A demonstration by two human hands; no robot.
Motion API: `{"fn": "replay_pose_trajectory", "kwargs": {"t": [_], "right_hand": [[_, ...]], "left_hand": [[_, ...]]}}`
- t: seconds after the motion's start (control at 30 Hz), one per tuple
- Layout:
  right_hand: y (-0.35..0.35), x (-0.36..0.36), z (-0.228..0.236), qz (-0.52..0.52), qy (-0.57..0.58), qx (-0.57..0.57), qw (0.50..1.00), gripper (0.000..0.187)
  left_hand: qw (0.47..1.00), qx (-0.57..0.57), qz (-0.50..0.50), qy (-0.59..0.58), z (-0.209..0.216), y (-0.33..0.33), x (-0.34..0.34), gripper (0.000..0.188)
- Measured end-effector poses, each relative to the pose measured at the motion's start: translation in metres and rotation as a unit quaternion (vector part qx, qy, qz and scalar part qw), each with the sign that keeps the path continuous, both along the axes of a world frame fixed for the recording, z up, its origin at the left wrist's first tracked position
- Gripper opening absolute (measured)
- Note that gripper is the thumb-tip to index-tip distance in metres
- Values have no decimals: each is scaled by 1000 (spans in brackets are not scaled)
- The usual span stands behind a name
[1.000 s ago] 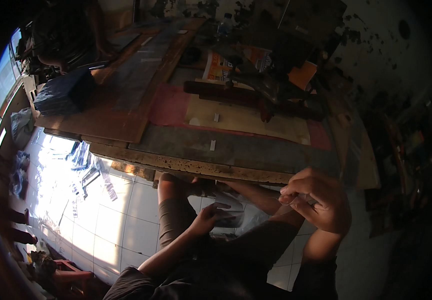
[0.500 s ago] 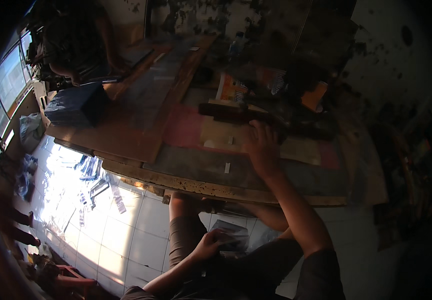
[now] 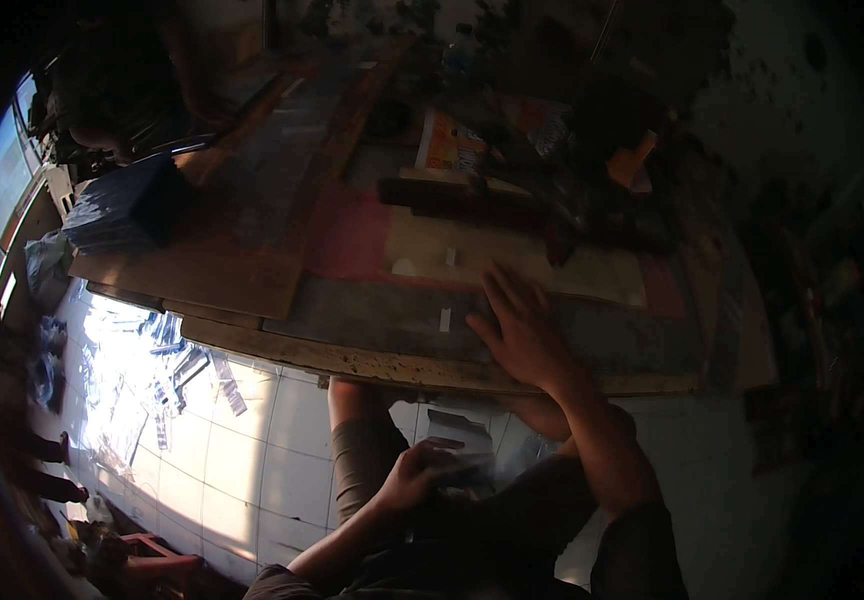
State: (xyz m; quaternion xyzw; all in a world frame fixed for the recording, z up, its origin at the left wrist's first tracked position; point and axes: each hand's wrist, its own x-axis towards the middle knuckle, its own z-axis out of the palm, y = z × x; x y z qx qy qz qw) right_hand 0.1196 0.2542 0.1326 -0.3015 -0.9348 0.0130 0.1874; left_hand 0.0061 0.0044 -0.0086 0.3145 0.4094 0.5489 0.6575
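The fingers (image 3: 500,292) of the right hand (image 3: 524,335) are spread open and lie flat on the surface (image 3: 372,355), holding nothing; the palm presses on a dark grey board near the front edge. The fingers of the left hand (image 3: 414,476) are curled shut around a crumpled clear plastic wrapper (image 3: 464,442), held low over the person's lap, below the edge of the surface.

On the surface two small white slips (image 3: 445,320) show, one just left of the right hand and one further back on a tan sheet (image 3: 512,262). One long dark wooden bar (image 3: 457,197) lies across behind that sheet. One orange printed packet (image 3: 449,146) stands behind the bar, and one orange scrap (image 3: 634,168) lies off to the right. One dark blue box (image 3: 122,205) sits at the left end, on a broad brown plank (image 3: 222,270).

The surface is a rough bench of layered boards, worn along its front edge. Beneath it the floor (image 3: 222,440) is white tile, brightly sunlit at the left, with scattered scraps lying on it. The right side of the room is too dark to tell.
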Motion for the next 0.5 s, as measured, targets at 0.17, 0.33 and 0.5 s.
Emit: {"fn": "replay_pose_trajectory", "kwargs": {"t": [0.17, 0.33, 0.5], "right_hand": [[12, -7, -4, -4, 4, -15, 1000, 60], [21, -9, -1, 3, 6, -4, 1000, 60], [25, -13, 1, 4, 21, -12, 1000, 60]], "left_hand": [[997, 42, 11, 70, -7, 2, -4, 40], [998, 36, 19, 45, -2, 3, -2, 40], [996, 63, 18, 60, -12, 4, -2, 40]]}}
